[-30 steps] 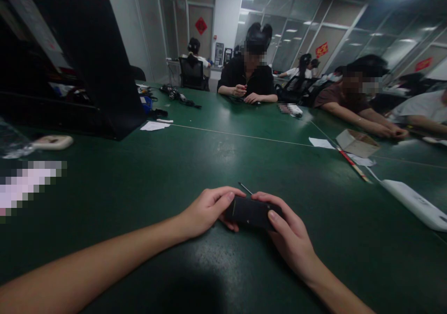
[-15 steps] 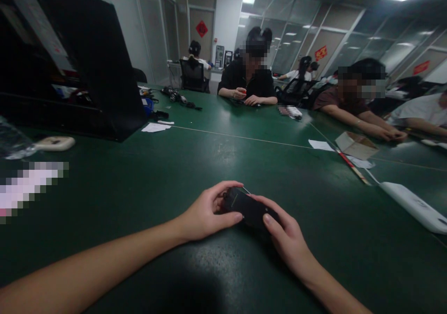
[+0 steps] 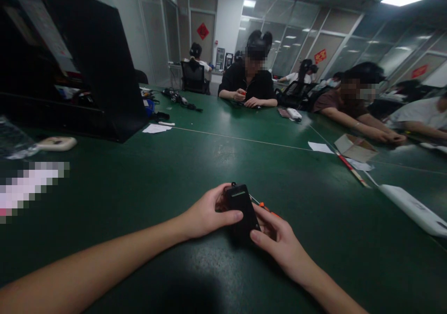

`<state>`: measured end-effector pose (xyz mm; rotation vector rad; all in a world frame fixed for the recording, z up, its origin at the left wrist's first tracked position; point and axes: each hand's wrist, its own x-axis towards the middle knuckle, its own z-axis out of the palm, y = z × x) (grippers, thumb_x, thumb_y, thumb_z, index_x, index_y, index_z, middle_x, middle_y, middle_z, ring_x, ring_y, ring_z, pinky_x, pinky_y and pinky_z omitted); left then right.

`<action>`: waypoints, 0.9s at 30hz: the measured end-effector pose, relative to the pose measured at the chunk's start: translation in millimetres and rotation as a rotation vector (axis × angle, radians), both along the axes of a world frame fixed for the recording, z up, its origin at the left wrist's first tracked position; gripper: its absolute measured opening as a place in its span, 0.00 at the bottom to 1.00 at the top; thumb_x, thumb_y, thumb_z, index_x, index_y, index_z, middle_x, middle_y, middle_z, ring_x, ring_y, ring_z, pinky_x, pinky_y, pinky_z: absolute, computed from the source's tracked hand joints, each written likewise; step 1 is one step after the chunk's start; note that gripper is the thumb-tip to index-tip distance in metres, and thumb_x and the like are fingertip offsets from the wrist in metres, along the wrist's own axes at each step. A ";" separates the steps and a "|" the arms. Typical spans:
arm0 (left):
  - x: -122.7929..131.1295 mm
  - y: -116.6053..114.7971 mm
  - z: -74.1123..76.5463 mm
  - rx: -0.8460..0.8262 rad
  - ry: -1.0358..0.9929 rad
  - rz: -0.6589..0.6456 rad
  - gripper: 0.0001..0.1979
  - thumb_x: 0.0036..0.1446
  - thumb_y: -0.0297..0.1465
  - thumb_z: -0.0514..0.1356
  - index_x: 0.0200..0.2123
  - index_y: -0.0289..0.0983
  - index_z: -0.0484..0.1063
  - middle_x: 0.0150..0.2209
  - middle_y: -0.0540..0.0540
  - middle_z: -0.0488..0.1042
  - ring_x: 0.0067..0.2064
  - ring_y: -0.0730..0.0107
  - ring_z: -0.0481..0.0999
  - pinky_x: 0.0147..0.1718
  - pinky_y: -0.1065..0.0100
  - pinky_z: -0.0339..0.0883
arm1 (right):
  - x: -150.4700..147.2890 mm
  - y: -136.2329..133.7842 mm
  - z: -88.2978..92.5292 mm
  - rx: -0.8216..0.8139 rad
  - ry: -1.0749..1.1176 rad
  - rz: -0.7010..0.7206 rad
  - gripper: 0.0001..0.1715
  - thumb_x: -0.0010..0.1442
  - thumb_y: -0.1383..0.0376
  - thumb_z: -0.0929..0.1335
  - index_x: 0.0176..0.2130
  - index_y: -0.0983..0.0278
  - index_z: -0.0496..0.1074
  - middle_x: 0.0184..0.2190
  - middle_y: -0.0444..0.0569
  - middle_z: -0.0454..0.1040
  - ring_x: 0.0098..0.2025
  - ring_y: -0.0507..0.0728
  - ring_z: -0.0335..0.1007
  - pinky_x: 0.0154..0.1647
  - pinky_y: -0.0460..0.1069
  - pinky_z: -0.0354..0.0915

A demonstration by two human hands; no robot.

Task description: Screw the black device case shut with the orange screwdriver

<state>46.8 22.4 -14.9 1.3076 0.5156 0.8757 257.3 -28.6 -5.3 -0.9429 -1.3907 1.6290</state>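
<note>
Near the front edge of the green table (image 3: 139,183), both hands hold one small black box (image 3: 240,204). The left hand (image 3: 204,214) pinches its left side, thumb on the front. The right hand (image 3: 279,246) cups it from below, fingers curled tight around its low end. The box is tipped up off the table, likely so its face can be seen. A thin orange tool (image 3: 264,206) peeks out just behind the right hand. A long white thing (image 3: 412,209) lies by the right edge, well apart.
</note>
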 end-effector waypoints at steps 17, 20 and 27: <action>2.7 0.4 4.1 -0.021 -0.069 0.031 0.32 0.55 0.37 0.69 0.60 0.35 0.63 0.59 0.33 0.72 0.59 0.51 0.73 0.58 0.54 0.64 | -35.3 -0.5 1.2 0.012 0.068 -0.192 0.35 0.56 0.54 0.75 0.60 0.58 0.67 0.52 0.54 0.79 0.54 0.64 0.76 0.58 0.64 0.69; 0.7 0.1 8.4 -0.079 -0.092 0.113 0.27 0.54 0.38 0.69 0.55 0.33 0.70 0.58 0.33 0.73 0.57 0.51 0.74 0.57 0.55 0.65 | -52.9 -2.2 -2.6 0.040 0.055 -0.276 0.36 0.54 0.56 0.76 0.58 0.59 0.67 0.51 0.54 0.79 0.52 0.63 0.77 0.59 0.62 0.69; 0.1 3.4 3.0 -0.099 0.002 0.140 0.26 0.47 0.39 0.73 0.47 0.31 0.75 0.46 0.38 0.80 0.48 0.54 0.78 0.50 0.57 0.68 | -53.1 -4.9 -7.3 0.081 -0.003 -0.373 0.35 0.53 0.59 0.77 0.58 0.59 0.66 0.54 0.55 0.77 0.55 0.64 0.76 0.59 0.62 0.70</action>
